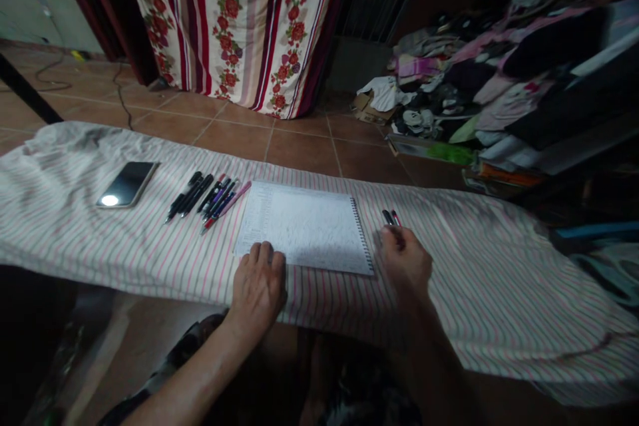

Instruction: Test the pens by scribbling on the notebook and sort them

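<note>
A spiral notebook lies open on a striped cloth-covered surface in front of me. My left hand rests flat on the cloth at the notebook's near left corner, fingers stretched out. My right hand is to the right of the notebook's spiral edge, fingers curled at two pens, one dark and one red, that lie on the cloth. Whether the fingers grip them is unclear. A row of several pens lies left of the notebook.
A smartphone lies face up at the left of the cloth. Beyond is a tiled floor, a floral striped curtain and a heap of clothes at the right.
</note>
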`<state>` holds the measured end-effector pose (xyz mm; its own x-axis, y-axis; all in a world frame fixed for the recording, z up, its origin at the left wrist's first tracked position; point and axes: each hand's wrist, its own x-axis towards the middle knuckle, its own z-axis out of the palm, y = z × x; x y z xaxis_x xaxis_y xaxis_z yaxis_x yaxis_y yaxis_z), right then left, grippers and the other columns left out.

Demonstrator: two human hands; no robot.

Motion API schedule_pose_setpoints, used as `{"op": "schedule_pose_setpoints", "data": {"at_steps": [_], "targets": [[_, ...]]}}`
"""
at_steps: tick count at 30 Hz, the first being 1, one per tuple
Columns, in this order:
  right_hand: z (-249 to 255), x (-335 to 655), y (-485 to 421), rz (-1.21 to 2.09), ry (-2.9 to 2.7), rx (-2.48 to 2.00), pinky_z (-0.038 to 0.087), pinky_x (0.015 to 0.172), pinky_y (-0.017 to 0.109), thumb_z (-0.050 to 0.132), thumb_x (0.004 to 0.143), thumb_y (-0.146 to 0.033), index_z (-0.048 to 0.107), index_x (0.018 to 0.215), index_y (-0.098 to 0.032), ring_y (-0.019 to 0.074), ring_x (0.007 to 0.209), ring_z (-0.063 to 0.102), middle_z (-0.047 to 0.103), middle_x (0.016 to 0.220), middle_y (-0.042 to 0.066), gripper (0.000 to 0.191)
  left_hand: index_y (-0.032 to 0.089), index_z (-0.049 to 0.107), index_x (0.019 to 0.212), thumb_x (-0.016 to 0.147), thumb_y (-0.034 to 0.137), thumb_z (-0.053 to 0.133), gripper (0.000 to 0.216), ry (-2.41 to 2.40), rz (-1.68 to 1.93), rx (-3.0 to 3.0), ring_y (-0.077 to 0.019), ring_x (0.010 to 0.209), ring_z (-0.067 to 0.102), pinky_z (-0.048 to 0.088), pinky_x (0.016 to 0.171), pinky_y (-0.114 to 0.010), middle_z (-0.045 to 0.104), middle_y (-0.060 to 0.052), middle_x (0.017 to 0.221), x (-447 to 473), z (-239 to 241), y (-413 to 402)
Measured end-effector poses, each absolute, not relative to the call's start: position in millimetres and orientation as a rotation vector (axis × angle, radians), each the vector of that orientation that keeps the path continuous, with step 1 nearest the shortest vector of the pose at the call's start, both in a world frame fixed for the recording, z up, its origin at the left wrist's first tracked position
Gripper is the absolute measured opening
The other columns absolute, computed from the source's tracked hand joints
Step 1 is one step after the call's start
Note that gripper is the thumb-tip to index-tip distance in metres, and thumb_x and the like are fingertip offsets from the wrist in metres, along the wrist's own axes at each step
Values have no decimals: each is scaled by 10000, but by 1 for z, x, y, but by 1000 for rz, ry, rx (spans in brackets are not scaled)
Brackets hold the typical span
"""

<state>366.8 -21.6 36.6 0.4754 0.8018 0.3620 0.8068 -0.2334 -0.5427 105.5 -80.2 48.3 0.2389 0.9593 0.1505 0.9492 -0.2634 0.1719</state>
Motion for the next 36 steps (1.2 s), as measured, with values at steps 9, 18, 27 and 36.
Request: {"op": "schedule_pose_setpoints", "data": {"at_steps": [9,18,27,36], "targets": [[26,270,-26,244,-1831,-1611,459,695,299,412,815,-295,619,864,-162,187,734,612,672,828,81,251,170,549,839,795,121,419,146,1966,447,2403,-216,863,485,430,696,-328,540,-76,880,100,43,-67],[26,245,-24,296,-1963,-1536,454,720,307,427,822,-247,620,862,-173,194,770,610,671,834,70,211,167,573,882,834,177,393,186,2222,442,2251,-227,914,489,427,691,-316,560,-90,974,74,49,-41],[34,238,-22,306,-1965,-1502,464,713,302,427,821,-234,624,842,-179,192,756,619,674,809,67,206,165,604,902,855,246,365,256,2526,396,2072,-258,909,484,415,644,-319,567,-111,925,29,56,-28],[31,234,-21,369,-1967,-1480,469,712,301,440,822,-233,626,853,-177,194,772,623,679,832,64,196,166,584,976,859,282,357,281,2591,374,2041,-255,898,509,397,624,-309,588,-94,878,15,42,-21]]}}
